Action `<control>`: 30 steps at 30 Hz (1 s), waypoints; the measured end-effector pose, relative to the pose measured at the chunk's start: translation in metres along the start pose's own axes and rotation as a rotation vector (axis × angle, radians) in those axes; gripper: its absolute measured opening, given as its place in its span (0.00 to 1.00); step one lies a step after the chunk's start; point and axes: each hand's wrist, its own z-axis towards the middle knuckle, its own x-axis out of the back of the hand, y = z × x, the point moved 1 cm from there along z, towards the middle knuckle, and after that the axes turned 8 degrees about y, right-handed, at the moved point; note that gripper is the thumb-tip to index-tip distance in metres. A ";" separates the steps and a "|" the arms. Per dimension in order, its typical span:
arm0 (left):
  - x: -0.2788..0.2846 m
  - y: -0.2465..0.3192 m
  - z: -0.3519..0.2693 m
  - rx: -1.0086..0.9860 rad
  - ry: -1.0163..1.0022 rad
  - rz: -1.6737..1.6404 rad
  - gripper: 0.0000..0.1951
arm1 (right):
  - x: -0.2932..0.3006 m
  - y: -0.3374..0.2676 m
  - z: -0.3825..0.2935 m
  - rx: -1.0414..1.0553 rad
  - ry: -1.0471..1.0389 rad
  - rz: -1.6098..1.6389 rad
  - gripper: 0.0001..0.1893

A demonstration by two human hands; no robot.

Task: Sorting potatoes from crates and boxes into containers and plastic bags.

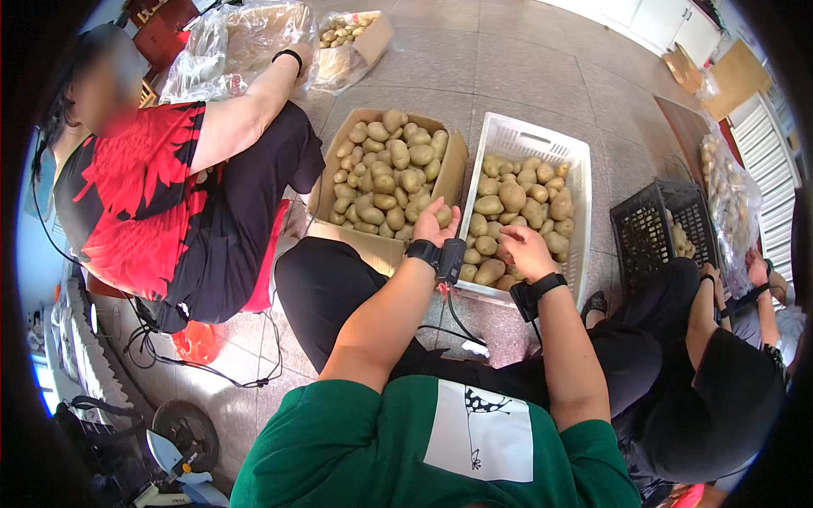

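Observation:
My left hand (434,227) is palm up at the near right corner of a cardboard box (455,166), with a potato (443,216) resting in its fingers. Potatoes (384,184) are heaped in that box. To its right stands a white plastic crate (579,184), also holding many potatoes (512,196). Over the crate's near part, my right hand (530,253) has its fingers bent just above the potatoes. Its palm side is hidden, so whether it grips anything does not show. Both wrists wear black straps with small devices.
On the left, a seated person (143,209) reaches toward a plastic-lined box (248,38). Beyond it sits another box of potatoes (343,32). A black crate (654,222), a bag of potatoes (724,184) and other people's hands are at right. Cables (209,365) trail across the tiled floor.

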 end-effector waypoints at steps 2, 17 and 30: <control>0.005 0.008 0.004 -0.054 0.021 -0.078 0.12 | 0.000 0.001 0.000 -0.005 -0.009 -0.023 0.13; 0.068 0.038 0.079 -0.103 0.385 -0.201 0.17 | -0.003 0.001 -0.006 -0.034 -0.042 -0.077 0.14; 0.056 0.064 0.055 -0.277 0.378 -0.419 0.33 | -0.003 0.012 -0.003 -0.052 -0.053 -0.109 0.16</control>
